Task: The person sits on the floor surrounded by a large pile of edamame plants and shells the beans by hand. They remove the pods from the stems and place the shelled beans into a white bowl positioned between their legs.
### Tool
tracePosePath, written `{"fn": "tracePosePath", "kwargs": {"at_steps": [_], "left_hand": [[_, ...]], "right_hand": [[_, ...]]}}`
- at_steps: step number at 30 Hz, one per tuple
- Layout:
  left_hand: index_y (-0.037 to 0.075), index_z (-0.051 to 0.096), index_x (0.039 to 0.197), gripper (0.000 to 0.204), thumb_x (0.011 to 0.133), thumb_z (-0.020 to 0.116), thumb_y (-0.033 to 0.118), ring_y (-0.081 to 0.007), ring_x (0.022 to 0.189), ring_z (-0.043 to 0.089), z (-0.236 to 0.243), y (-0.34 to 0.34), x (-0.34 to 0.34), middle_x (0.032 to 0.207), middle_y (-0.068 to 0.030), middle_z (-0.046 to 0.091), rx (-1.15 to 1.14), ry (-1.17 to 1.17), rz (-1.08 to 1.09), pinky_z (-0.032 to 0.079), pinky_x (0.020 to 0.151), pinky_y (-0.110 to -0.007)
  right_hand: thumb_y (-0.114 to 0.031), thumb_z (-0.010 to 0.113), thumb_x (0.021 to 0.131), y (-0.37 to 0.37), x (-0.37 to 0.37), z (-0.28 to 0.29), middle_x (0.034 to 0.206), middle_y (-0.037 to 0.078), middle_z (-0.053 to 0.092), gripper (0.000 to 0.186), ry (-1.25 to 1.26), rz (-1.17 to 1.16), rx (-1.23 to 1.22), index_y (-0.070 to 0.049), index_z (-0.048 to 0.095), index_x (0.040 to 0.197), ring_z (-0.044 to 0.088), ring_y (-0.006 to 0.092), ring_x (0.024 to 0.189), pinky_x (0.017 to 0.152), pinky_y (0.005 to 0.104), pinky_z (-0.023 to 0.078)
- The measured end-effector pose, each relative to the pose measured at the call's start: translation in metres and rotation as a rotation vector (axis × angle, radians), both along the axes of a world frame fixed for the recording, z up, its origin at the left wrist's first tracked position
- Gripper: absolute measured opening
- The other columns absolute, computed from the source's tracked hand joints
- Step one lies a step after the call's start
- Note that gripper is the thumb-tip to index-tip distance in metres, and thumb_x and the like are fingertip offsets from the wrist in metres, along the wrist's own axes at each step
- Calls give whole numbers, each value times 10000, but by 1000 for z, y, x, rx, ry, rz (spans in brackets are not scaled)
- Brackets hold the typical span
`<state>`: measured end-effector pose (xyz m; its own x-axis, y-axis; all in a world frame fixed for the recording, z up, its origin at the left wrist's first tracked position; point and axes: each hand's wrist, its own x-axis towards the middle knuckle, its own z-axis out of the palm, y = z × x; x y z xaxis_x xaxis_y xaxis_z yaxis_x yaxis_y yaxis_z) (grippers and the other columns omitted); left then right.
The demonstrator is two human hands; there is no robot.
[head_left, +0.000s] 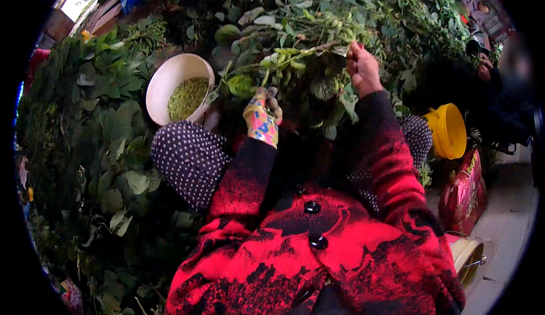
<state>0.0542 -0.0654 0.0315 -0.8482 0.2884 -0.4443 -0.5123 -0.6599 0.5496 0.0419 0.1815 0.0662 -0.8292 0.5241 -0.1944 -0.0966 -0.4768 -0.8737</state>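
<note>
My left hand, in a flowered glove with soiled fingertips, is closed on the lower part of a green plant stalk bearing leaves and pods. My right hand, bare, grips the stalk's far end at the upper right, its fingers curled round it. Left of my gloved hand, beside my dotted-trousered knee, a white bucket tilts toward me, partly filled with small green pieces, likely pods or beans. Leafy branches are piled behind and under both hands.
Dense foliage fills the left side and back. At the right are a yellow bucket, a red sack, a pale bucket and grey floor. Other people sit at the upper right, one hand showing among the plants.
</note>
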Motion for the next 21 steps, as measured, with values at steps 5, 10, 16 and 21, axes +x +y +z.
{"fn": "tracePosePath", "kwargs": {"at_steps": [5,10,16,21], "left_hand": [[80,533,770,199,818,500,270,-107,362,367,-15,-14,-9,520,-1,444,-73,-90,380,252,323,-231],[98,536,776,166,799,525,262,-114,406,405,-47,-22,-13,532,22,450,3,-164,139,282,349,-238],[108,538,779,246,812,485,346,-104,436,401,-59,-13,-15,560,33,445,120,-97,-24,267,368,-225],[120,540,823,225,829,456,329,-91,482,407,-60,-11,-12,622,21,476,75,73,-51,297,402,-211]], "right_hand": [[-181,631,746,-4,-3,-3,632,8,547,135,-20,3,118,-77,544,755,390,48,416,360,181,282],[-153,575,787,-7,12,-3,637,6,531,107,-75,-18,135,-73,540,849,350,32,397,333,161,269],[-93,553,787,-31,65,-22,674,4,532,135,66,-201,456,-42,563,912,386,29,480,430,154,324],[-33,564,712,-115,68,-64,721,1,528,278,150,200,1007,-46,564,990,482,109,612,566,236,414]]}}
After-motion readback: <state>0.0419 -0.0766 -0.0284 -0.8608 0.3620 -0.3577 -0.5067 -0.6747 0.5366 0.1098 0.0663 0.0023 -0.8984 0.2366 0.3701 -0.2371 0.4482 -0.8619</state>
